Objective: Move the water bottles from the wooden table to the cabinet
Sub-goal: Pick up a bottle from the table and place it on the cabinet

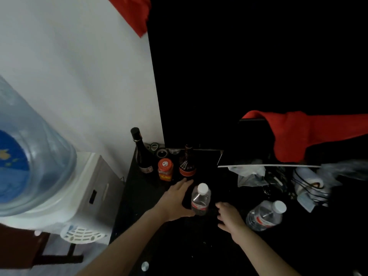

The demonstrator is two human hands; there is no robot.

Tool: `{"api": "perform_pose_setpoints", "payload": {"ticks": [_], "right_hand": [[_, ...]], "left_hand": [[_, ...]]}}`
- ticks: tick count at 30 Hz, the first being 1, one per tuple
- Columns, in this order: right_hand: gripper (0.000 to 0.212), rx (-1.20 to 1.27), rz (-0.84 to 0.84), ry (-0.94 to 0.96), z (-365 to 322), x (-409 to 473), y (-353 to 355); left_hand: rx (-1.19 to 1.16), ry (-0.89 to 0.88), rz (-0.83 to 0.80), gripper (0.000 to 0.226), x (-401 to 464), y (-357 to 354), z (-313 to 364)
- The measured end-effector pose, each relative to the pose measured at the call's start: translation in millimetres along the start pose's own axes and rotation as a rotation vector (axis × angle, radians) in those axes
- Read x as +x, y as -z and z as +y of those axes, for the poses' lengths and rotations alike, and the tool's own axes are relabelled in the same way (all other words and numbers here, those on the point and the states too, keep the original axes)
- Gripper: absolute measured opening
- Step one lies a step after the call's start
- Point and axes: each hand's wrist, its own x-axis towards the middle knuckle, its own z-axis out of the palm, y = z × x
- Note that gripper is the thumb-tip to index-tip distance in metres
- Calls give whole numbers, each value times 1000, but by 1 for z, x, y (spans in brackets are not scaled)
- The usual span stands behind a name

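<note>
My left hand (pixel 175 200) is right beside a water bottle (pixel 200 200) with a white cap. My thumb touches the bottom of it, and my fingers stretch out past it on the far side. My left grip is loose and not closed on the bottle. The bottle stands up on the dark tabletop (pixel 179 246).

My right hand (pixel 229 217) is near the same bottle on the other side, but it does not touch it. Its fingers are spread, so that grip is loose too and holds nothing.

A second water bottle (pixel 265 216) is just beside my right hand, out to the right. It leans over, with its white cap up.

Behind the first bottle I see a small jar (pixel 165 169) with an orange lid, a brown bottle (pixel 187 163) and a tall dark bottle (pixel 141 151). They stand close together near the wall.

A big blue water jug (pixel 29 152) sits on a white machine off to the left. A red cloth (pixel 306 134) hangs on the right.
</note>
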Motion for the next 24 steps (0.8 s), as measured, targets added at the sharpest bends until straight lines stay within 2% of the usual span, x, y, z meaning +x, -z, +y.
{"api": "perform_pose_setpoints", "payload": {"ticks": [4,8,11,18,24], "right_hand": [[48,-480,79,329,0,-47,12],[56,-767,178,607,5,-101,15],[64,-984,255,728,4,-133,13],[81,-1221,338,904,19,-199,-4],[89,-1228,316,1011,49,-260,-43]], "left_hand": [[243,24,227,98,-48,9,7],[403,-38,480,91,-110,16,19],[457,3,570,86,-147,21,28],[476,86,637,88,-223,18,26],[445,225,696,101,-325,11,-2]]}}
